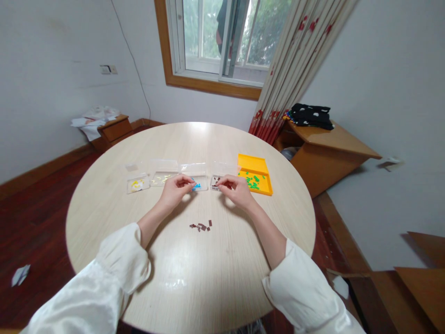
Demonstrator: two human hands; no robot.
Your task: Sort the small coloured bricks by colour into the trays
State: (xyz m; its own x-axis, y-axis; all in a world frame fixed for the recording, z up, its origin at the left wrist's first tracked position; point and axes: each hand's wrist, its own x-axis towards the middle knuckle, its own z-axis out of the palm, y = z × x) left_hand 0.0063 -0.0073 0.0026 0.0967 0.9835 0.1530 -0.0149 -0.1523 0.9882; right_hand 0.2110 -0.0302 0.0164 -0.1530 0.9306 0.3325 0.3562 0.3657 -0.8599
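Note:
My left hand (176, 189) rests on a round wooden table (187, 273), fingers curled in a pinch at the clear box of blue pieces (197, 182); what it grips is too small to tell. My right hand (235, 189) is also curled, fingertips pinched at the edge of a clear box holding dark brown pieces (216, 182). A small cluster of brown pieces (201, 226) lies on the table nearer to me, between my forearms. An orange tray with green pieces (255, 175) sits just right of my right hand.
Two more clear boxes with yellow pieces (138, 184) and pale pieces (162, 175) stand to the left. Behind the table are a window, a curtain, a low cabinet with dark cloth (310, 116) and a small stand with papers (95, 120).

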